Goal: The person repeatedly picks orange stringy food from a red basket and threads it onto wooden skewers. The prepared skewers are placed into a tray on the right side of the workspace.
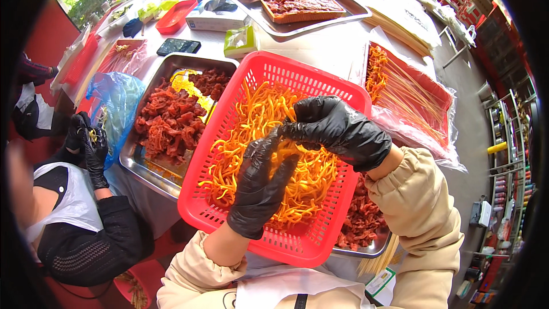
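Note:
A red plastic basket [274,246] full of orange, noodle-like food strands [315,189] stands before me. Over its middle, my left hand [261,180], in a black glove, has its thumb apart from the fingers, with some strands between them. My right hand [339,128], also gloved in black, is bent above the strands with its fingertips pinched together, touching the left fingertips. Strands show just under the pinch; the fingers partly hide what they hold. Beneath the basket, a steel tray [150,171] holds red marinated meat pieces [171,124].
Skewered strands [376,73] lie in a red tray [429,94] at right. Behind stand a steel tray [300,30] with a food container [300,6] and a phone [178,46]. At left, a co-worker's gloved hands [92,141] are beside a blue plastic bag [118,98]. Bamboo skewers [386,255] lie below right.

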Motion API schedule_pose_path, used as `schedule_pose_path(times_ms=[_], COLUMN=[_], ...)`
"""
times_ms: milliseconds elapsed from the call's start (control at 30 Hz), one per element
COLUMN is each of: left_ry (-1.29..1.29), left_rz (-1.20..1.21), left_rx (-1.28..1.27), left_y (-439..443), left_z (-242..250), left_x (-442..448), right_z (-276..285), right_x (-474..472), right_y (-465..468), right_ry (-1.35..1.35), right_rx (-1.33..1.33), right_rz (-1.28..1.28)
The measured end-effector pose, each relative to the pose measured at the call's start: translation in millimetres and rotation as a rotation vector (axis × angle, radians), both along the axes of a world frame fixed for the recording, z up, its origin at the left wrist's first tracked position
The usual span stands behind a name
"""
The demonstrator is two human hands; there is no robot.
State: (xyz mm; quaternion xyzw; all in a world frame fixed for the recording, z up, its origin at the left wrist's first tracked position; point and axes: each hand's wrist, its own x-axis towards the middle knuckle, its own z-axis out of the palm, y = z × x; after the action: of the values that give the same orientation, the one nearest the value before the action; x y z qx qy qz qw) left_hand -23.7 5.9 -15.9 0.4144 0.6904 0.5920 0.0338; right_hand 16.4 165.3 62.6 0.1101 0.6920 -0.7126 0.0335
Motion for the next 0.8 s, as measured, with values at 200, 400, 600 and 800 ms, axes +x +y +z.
schedule_pose_path(times_ms=[200, 400, 600, 800], left_ry=[-0.547, -0.732, -0.816, -0.886], left_rz=[-0.111, -0.154, -0.137, -0.161], left_rx=[0.092, 0.028, 0.075, 0.155], left_y=[-5, -2, -3, -4], left_z=[7, 15, 12, 10], left_x=[6, 4, 3, 4], right_z=[2, -14, -24, -26], right_x=[3, 4, -2, 20], right_y=[3, 11, 27, 36], right_ry=[-0.017, 0.002, 0.054, 0.342], right_rx=[0.034, 0.000, 0.198, 1.242], right_rz=[-0.077, -0.206, -0.373, -0.328])
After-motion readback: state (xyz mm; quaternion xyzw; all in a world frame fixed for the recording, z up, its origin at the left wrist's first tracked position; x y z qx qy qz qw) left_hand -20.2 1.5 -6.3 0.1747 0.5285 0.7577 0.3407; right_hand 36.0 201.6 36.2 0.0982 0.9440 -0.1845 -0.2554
